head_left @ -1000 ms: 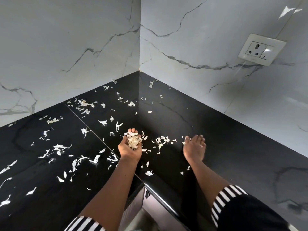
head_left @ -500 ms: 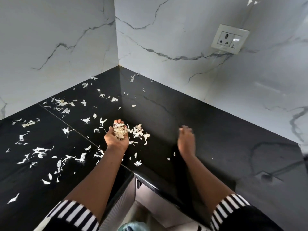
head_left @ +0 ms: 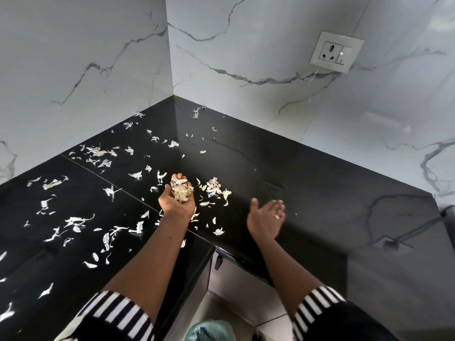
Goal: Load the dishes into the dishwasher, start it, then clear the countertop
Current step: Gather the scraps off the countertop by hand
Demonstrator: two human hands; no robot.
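Two white marble walls [head_left: 86, 57] with grey veining meet in a corner, glossy black countertop [head_left: 320, 193] runs along both in an L; seam line crosses the left slab. Below the inner corner of the L: pale cabinet front [head_left: 246, 279], floor tile, and the top of a teal bag [head_left: 209, 331] at the bottom edge, between the two arms. Both forearms reach in from the bottom, black-and-white striped sleeves, left sleeve [head_left: 115, 313], right sleeve [head_left: 317, 306]. Peel scraps [head_left: 76, 221], thin and whitish, litter the left slab and the corner zone, densest left of the left arm, thinning toward the back corner; right slab shows almost none. Left hand [head_left: 178, 203] is over the counter near the seam, palm up and cupped, fingers curled up round a handful of peels [head_left: 181, 191] sitting in the palm. Right hand [head_left: 264, 220] is well apart to the right, over bare counter, palm turned up and inward, fingers loose and spread, gripping nothing; fingertips motion-blurred. Small pile of peels [head_left: 215, 189] lies on the counter just right of the left hand, between the two hands. White socket plate [head_left: 336, 51] with one switch sits on the right wall, well above the counter. Ring [head_left: 277, 217] on a right-hand finger
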